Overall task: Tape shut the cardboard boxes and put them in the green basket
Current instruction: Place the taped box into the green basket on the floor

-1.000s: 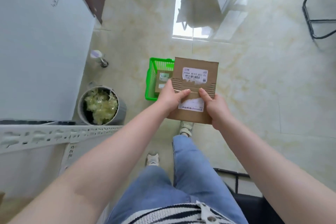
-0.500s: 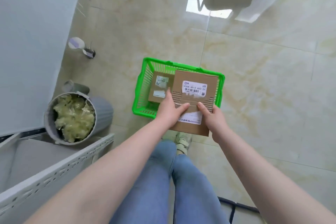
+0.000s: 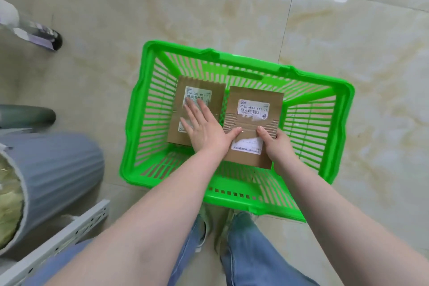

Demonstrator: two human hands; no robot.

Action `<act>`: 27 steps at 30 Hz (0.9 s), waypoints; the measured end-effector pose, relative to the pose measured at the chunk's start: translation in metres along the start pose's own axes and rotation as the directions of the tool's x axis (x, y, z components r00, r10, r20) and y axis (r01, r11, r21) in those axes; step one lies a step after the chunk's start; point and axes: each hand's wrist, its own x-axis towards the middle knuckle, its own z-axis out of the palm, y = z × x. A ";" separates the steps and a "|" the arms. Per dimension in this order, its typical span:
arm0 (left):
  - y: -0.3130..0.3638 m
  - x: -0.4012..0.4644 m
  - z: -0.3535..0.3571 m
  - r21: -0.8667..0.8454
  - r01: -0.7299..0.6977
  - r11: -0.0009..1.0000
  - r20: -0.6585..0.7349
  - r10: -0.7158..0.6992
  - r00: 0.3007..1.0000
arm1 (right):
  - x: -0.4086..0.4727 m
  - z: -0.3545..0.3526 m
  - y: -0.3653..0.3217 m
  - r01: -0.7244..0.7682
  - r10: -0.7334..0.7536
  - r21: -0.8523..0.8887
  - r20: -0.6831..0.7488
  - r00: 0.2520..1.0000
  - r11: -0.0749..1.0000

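Inside the green basket (image 3: 343, 90) on the floor, the right hand (image 3: 277, 144) grips the right-hand cardboard box (image 3: 253, 109) at its near right edge, thumb curled on top. The box's long axis runs away from the person. The left hand (image 3: 204, 130) lies with straight, spread fingers across the second box (image 3: 204, 90) just beside it, thumb touching the held box.

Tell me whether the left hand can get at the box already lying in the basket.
Probably yes: the left hand lies with straight fingers over the box on the left inside the green basket; nothing blocks it. Only its thumb is at the second box, which the right hand holds.
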 end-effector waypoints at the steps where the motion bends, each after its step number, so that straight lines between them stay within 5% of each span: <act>1: 0.000 0.006 0.008 0.007 0.007 1.000 -0.012 -0.007 1.000 | 0.011 0.004 0.002 -0.003 0.003 0.000 0.007 1.000 1.000; 10: 0.004 0.029 0.044 0.046 0.044 0.998 -0.111 -0.039 0.993 | 0.053 0.025 0.021 -0.018 0.018 0.001 0.003 1.000 1.000; 16: 0.009 0.026 0.033 0.018 0.072 0.997 -0.068 -0.071 0.995 | 0.049 0.027 0.007 -0.075 0.068 -0.167 -0.050 0.996 0.983; 21: 0.013 -0.001 -0.015 -0.101 0.059 0.993 -0.008 -0.060 0.998 | 0.010 0.016 -0.033 -0.121 0.038 -0.356 -0.230 0.972 0.927; 27: -0.016 -0.071 -0.113 -0.579 0.147 0.802 0.168 -0.059 0.984 | -0.112 -0.006 -0.103 0.105 -0.093 -0.063 0.176 0.980 0.992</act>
